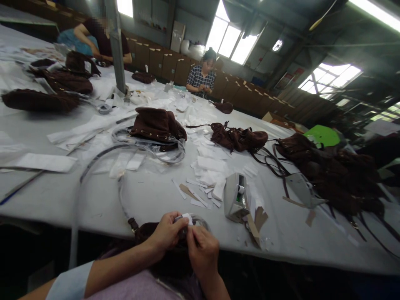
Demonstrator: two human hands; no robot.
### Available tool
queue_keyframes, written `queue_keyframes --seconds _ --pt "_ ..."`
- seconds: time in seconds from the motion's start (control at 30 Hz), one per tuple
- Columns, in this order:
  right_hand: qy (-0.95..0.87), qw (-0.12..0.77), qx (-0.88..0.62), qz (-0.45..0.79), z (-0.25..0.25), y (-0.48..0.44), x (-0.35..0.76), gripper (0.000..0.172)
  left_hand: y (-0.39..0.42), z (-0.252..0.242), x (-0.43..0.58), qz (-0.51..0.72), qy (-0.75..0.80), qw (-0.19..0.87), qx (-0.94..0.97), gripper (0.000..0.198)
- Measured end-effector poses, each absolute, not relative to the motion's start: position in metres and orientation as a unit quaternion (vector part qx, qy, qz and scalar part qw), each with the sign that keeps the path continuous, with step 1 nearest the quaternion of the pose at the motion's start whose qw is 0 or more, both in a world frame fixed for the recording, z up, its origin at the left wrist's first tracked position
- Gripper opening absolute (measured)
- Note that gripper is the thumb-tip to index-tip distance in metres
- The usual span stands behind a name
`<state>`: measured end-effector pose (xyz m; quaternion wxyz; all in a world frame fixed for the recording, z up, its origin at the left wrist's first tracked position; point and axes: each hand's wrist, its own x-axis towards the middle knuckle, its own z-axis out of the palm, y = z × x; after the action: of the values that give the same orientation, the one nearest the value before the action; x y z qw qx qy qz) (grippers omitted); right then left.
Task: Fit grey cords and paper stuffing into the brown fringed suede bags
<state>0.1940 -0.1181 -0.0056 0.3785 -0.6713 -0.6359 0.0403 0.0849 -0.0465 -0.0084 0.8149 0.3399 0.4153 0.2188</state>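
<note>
Dark brown, soft and suede-like: the bag (146, 230) lay at the worker's lap, against the near edge of the white table (150, 200), mostly covered by the forearms. A strap (121, 196) in cloudy plastic wrapping rose from a buckle (133, 225) at its left side and curved over the tabletop.

Grip: left hand (168, 234) pinched a small white piece (187, 218) between thumb and fingers, just above the bag; right hand (203, 249) had thumb and fingers closed at the piece's lower edge, seemingly on it as well.

Step in hand, my judgement: working the white piece against the plastic-wrapped part beside it. Next move called for a steady left hold and small, exact right fingertip pressure.

Appearance: piece smooth, pale, slightly bent; paper or tape, I could not tell. Bag's underside hidden.
</note>
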Motion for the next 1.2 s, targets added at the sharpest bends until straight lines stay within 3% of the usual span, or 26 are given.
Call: queue_keyframes --seconds 0.07,0.13,0.3,0.43,0.5,0.6,0.77,1.03,1.2 --pt "-0.704 0.334 -0.622 -0.074 -0.004 -0.117 0.191 0.019 -0.045 -0.012 0.087 0.212 0.427 0.819 0.32 0.044" --pt "-0.746 0.295 -0.588 -0.104 -0.001 -0.121 0.188 0.017 -0.043 -0.015 0.089 0.206 0.436 0.823 0.299 0.043" --pt "-0.694 0.288 -0.659 -0.042 -0.012 -0.175 0.224 0.02 -0.033 -0.018 0.085 0.194 0.411 0.839 0.3 0.04" --pt "-0.543 0.183 -0.819 0.024 -0.044 -0.244 0.286 0.03 -0.029 -0.024 0.08 0.164 0.374 0.859 0.309 0.038" --pt "-0.479 0.17 -0.859 0.063 -0.052 -0.261 0.299 0.033 -0.028 -0.027 0.079 0.162 0.369 0.86 0.312 0.037" --pt "-0.411 0.249 -0.873 0.088 -0.044 -0.245 0.282 0.045 -0.028 -0.028 0.079 0.152 0.356 0.859 0.335 0.035" --pt "-0.423 0.423 -0.784 0.166 -0.01 -0.159 0.221 0.051 -0.035 -0.018 0.081 0.156 0.341 0.848 0.374 0.036" --pt "-0.402 0.465 -0.732 0.293 -0.01 -0.12 0.214 0.048 -0.041 -0.016 0.076 0.164 0.323 0.857 0.368 0.033" --pt "-0.416 0.475 -0.731 0.257 -0.005 -0.128 0.208 0.045 -0.044 -0.015 0.078 0.14 0.318 0.862 0.37 0.027"
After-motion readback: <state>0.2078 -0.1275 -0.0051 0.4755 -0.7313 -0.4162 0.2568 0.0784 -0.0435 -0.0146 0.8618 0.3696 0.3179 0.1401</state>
